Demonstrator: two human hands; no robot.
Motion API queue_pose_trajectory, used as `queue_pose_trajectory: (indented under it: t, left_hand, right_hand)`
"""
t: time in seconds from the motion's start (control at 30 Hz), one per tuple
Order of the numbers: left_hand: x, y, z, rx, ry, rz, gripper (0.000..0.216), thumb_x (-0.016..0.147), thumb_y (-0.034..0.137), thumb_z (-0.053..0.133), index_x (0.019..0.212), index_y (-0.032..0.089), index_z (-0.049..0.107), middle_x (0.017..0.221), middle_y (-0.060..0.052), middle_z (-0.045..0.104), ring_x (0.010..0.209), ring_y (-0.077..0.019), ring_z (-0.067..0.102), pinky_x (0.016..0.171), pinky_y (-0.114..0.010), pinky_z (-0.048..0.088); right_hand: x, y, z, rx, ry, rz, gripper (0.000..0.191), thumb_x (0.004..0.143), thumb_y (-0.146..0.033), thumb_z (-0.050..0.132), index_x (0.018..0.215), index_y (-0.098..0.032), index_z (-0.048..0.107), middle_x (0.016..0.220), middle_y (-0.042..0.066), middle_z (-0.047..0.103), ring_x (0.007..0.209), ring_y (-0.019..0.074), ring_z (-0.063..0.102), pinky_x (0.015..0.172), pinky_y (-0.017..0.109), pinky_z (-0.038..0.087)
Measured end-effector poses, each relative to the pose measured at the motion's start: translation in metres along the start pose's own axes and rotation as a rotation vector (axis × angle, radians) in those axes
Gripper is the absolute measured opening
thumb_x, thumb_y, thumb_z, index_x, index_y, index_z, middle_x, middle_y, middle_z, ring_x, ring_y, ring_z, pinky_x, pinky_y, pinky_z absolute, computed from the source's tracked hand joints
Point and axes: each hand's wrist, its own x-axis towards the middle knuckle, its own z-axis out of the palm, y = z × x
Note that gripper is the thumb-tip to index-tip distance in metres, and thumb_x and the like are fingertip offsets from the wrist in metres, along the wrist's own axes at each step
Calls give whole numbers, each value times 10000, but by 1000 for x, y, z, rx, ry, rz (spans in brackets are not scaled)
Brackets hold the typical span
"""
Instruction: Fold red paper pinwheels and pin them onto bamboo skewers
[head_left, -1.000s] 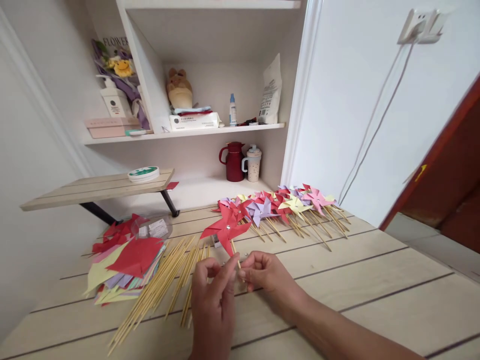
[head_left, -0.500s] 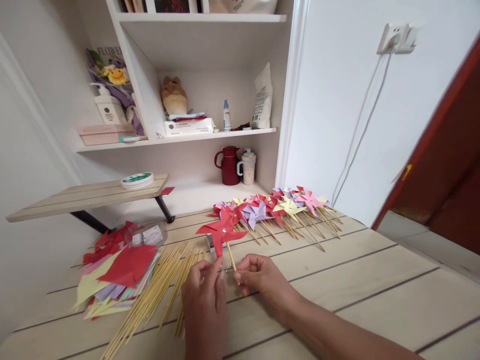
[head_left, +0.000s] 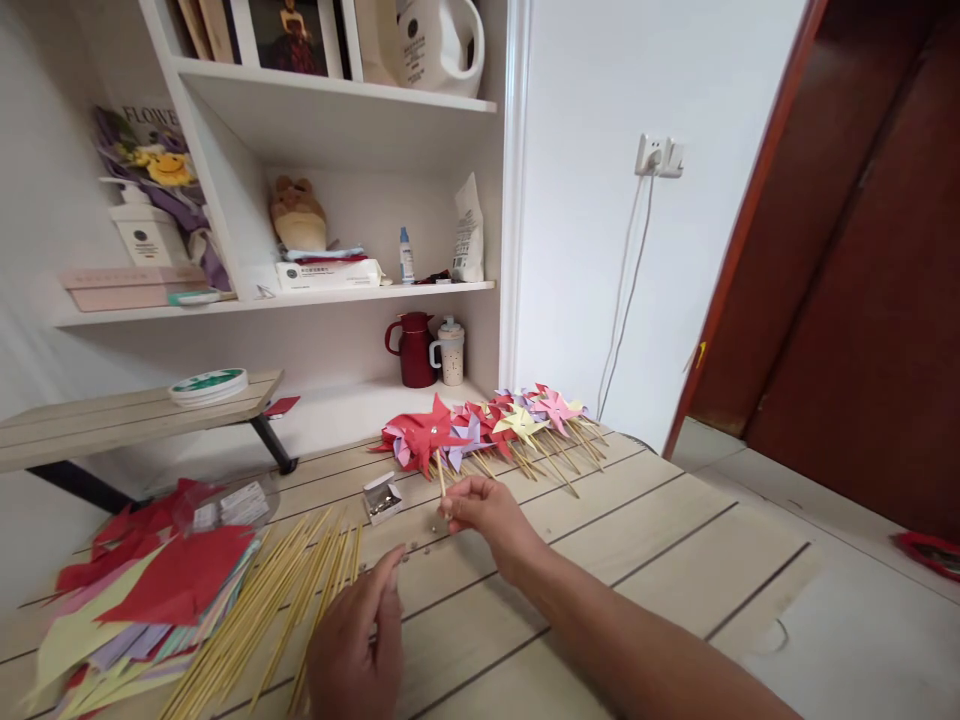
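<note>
My right hand pinches the lower end of a wooden stick that carries a red paper pinwheel. The pinwheel is tilted away from me, in front of a row of finished pinwheels in red, purple, yellow and pink. Lower down, my left hand is off the pinwheel, its index finger and thumb stretched forward and nothing visible in it. Close to its fingertips lie a few small metal pins. Beyond them a small open box holds more metal pieces.
Bare wooden sticks lie left of my left hand. Farther left is a pile of cut coloured paper, near a clear plastic packet. A small raised wooden stand is behind. White shelves rise at the back.
My right hand has carried the red pinwheel forward toward the row of pinwheels. My left hand has come away from it and drawn back. The view has turned right.
</note>
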Motion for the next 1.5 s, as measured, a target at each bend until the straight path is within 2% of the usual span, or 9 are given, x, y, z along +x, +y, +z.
queue_pose_trajectory:
  t: [0.27,0.63,0.73,0.83,0.93,1.0,1.07,1.2,1.5]
  left_hand:
    - [-4,5,8,55,-30,25,226,950,222,533,1059,214,730,931,-39,806,770,-166,763,699,-234,582]
    - [-5,2,13,18,-135,-32,270,949,209,503,1062,234,747,949,-51,807,805,-176,772,716,-243,602]
    - [-7,2,15,8,-197,-62,284,943,193,487,1059,226,745,953,-52,807,809,-181,772,718,-250,602]
    - [-8,4,17,2,-298,-117,301,926,173,477,1030,237,753,921,-48,808,778,-189,769,713,-267,598]
    - [-9,7,18,-37,-412,-190,311,911,180,476,982,271,765,871,-44,805,763,-199,761,704,-274,582]
    - [-10,10,19,-84,-475,-237,300,895,193,490,929,294,770,822,-38,797,740,-198,749,681,-264,562]
    - [-12,13,21,-127,-534,-272,283,880,208,504,868,301,771,769,-38,784,710,-199,733,656,-259,540]
    - [-14,16,23,-177,-595,-289,259,881,265,520,792,286,763,728,-52,765,679,-208,708,642,-272,516]
    - [-16,14,22,-192,-624,-279,283,890,249,501,808,281,770,775,-54,776,704,-209,706,660,-279,509]
  right_hand:
    - [35,-46,-42,-110,98,-17,214,595,-229,836,615,-161,634,632,11,685,486,90,570,534,239,495]
    - [61,7,-20,-333,57,149,189,730,-146,778,637,-153,614,563,2,663,399,80,521,436,213,446]
    - [69,19,-11,-402,41,198,126,845,-233,738,854,-125,675,810,50,717,613,133,646,590,266,548]
    - [76,30,-4,-463,31,242,312,955,-328,625,1215,-154,613,1208,96,647,1002,219,666,845,413,579]
    - [80,38,1,-504,45,251,363,964,-338,612,1285,-173,576,1300,103,601,1092,243,637,903,457,561]
    - [81,41,2,-519,66,235,334,955,-332,625,1239,-159,604,1245,102,632,1034,232,657,862,427,574]
    - [81,43,2,-523,92,203,238,886,-299,705,1050,-128,680,1015,88,713,815,193,690,704,331,579]
    - [79,43,1,-496,131,121,168,693,-183,804,654,-159,642,485,-27,602,387,94,522,411,211,393]
    - [73,17,-14,-398,138,3,165,646,-224,765,620,-173,610,487,-21,602,370,91,493,386,220,374]
